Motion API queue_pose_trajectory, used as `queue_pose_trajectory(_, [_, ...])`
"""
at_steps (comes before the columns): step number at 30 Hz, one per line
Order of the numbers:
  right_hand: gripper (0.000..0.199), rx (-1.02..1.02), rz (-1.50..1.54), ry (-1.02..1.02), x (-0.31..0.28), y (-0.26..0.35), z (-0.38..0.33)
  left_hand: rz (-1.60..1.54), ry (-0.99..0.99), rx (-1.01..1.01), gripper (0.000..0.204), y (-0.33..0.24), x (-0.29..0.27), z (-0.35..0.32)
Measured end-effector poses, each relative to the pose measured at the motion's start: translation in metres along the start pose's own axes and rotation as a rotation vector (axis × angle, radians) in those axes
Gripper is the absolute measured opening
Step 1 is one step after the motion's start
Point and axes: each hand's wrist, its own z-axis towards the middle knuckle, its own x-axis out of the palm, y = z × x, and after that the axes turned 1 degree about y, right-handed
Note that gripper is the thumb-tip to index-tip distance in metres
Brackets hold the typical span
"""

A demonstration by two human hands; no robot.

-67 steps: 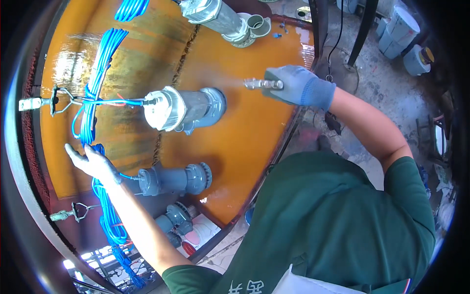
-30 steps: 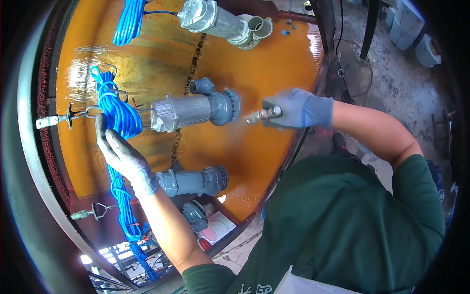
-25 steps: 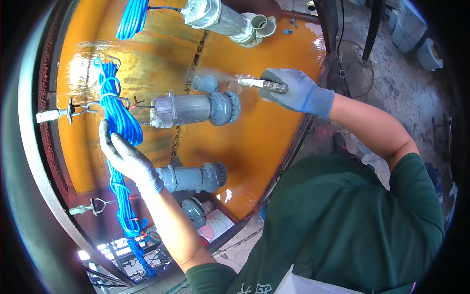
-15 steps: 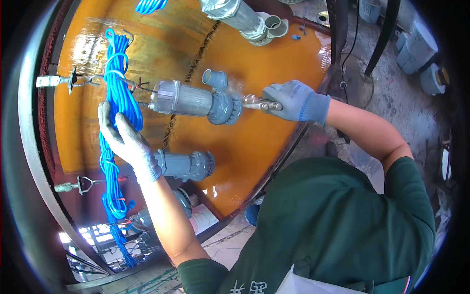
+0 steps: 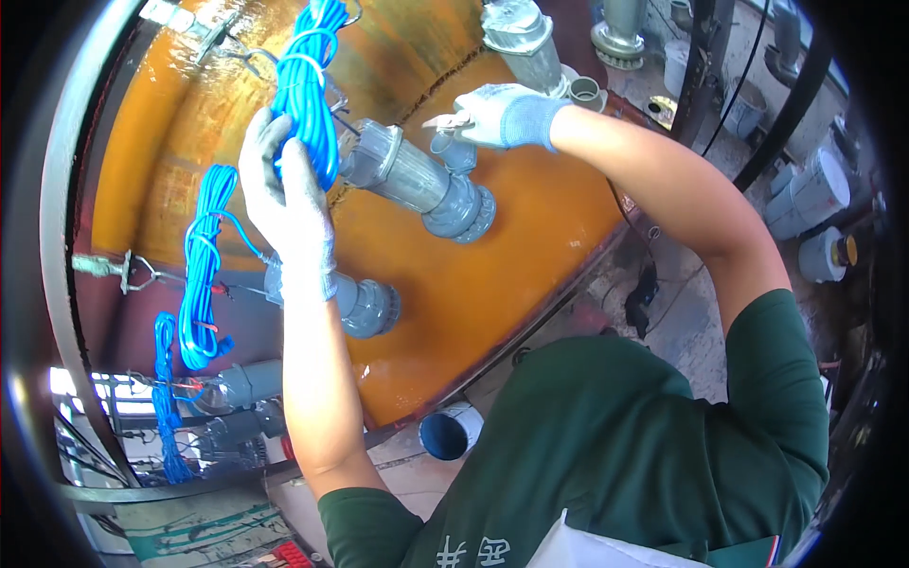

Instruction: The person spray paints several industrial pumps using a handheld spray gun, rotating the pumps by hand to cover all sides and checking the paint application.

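My left hand (image 5: 289, 204), in a pale grey-coated glove, is closed round the lower end of a bundle of blue cable (image 5: 305, 90). Just right of it, a grey-coated submersible pump (image 5: 402, 175) hangs slanted, its short outlet pipe (image 5: 453, 151) pointing up. My right hand (image 5: 502, 114), gloved with a blue cuff, grips a small silver spray gun (image 5: 450, 122) over that outlet pipe. Its fingers hide most of the gun. Partly behind my left wrist is a second grey pump (image 5: 367, 308), with another blue cable bundle (image 5: 201, 270) hanging to its left.
An orange-stained curved booth wall (image 5: 511, 275) surrounds the pumps. Another pump (image 5: 521, 47) hangs at the far side. Hooks and clamps (image 5: 123, 268) line the left. A blue-lined bucket (image 5: 450, 431) stands near my body; cans (image 5: 805, 199) stand at right.
My right hand has moved left and away from me with the spray gun, from the pump's end to above its outlet. The view has shifted; the pump now hangs at a steeper slant.
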Motion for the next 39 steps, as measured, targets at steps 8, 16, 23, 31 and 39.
queue_pose_trajectory(8, [0.052, -0.039, 0.137, 0.198, -0.05, -0.016, 0.025, -0.079, -0.021, -0.089, 0.046, 0.017, -0.028, -0.007])
queue_pose_trajectory(16, [0.04, 0.232, 0.251, 0.332, -0.078, -0.042, 0.015, 0.668, -0.017, 0.24, 0.039, 0.067, -0.084, 0.011])
queue_pose_trajectory(23, [0.038, 0.132, 0.902, 0.361, -0.054, -0.086, -0.036, 0.591, -0.151, 0.117, 0.056, 0.027, -0.063, 0.029])
queue_pose_trajectory(31, [0.04, 0.015, 0.441, 0.241, -0.037, -0.058, -0.048, 0.344, 0.075, 0.191, 0.054, -0.01, 0.005, 0.051])
queue_pose_trajectory(39, [0.038, 0.013, 0.384, 0.392, -0.046, 0.0, -0.044, 0.295, -0.018, 0.071, 0.05, -0.002, -0.03, 0.049])
